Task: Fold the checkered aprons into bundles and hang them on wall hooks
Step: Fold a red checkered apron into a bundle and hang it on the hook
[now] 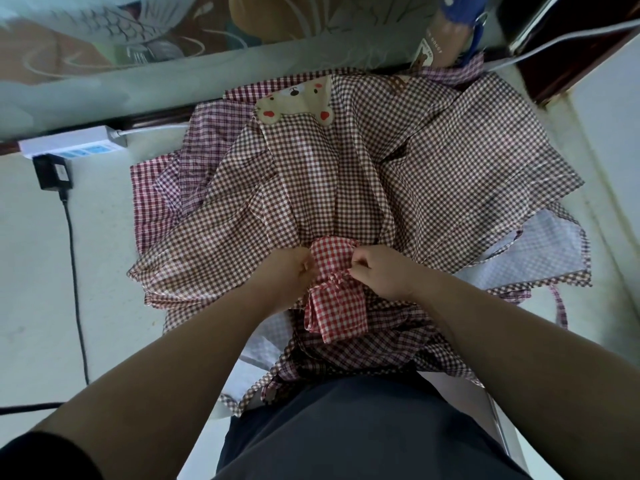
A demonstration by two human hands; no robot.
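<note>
One red bundle (335,308), pinched by left hand (293,271), right hand (382,271)

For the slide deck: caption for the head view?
Left hand and right hand pinch red checkered bundle over brown checkered aprons.

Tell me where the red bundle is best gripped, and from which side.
Grip the bundle at its cinched middle, where the strap narrows it, probably from above: it lies on the brown aprons, left hand and right hand pinching there.
</note>
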